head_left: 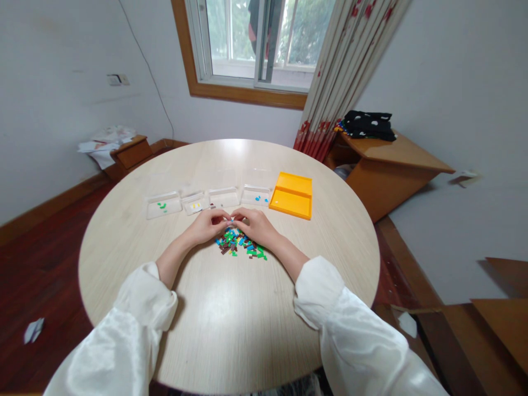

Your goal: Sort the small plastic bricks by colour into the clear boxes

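My left hand (207,226) and my right hand (256,225) meet fingertip to fingertip over a pile of small building bricks (235,241) in green, blue, brown and a little yellow. Thumbs and forefingers are pinched together around a tiny blue brick (231,221), which is mostly hidden by them. Behind the hands stands a row of clear plastic boxes: one with green bricks (162,207), one with yellow bricks (196,205), one with a few dark bricks (213,206) at its front, and one with blue bricks (258,198).
An orange two-part case (292,207) lies opened flat to the right of the clear boxes. All of this rests on a round pale wooden table (231,324). Beyond it are a window (256,44), a curtain (338,66) and a wooden cabinet (396,165) with black cloth.
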`<state>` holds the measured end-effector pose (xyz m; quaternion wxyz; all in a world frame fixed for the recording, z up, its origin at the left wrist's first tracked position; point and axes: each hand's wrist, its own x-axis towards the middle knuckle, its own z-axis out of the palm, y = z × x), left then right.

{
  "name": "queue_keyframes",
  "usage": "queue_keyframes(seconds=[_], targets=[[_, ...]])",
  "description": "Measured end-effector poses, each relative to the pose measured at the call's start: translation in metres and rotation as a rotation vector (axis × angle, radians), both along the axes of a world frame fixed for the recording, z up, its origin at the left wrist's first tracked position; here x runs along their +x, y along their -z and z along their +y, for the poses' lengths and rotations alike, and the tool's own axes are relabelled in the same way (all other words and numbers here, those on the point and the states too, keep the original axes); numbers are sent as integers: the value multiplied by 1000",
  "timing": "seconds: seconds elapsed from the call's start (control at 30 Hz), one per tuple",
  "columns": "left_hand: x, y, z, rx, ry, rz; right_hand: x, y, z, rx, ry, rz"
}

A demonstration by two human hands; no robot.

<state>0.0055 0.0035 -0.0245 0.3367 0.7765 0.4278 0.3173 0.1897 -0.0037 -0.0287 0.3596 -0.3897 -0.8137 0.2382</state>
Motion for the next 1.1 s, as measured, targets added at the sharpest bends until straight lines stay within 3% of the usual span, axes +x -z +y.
queue_keyframes(seconds=[1.1], targets=[[0, -1, 0, 56, -32, 3, 1, 2, 1, 55, 12, -117]])
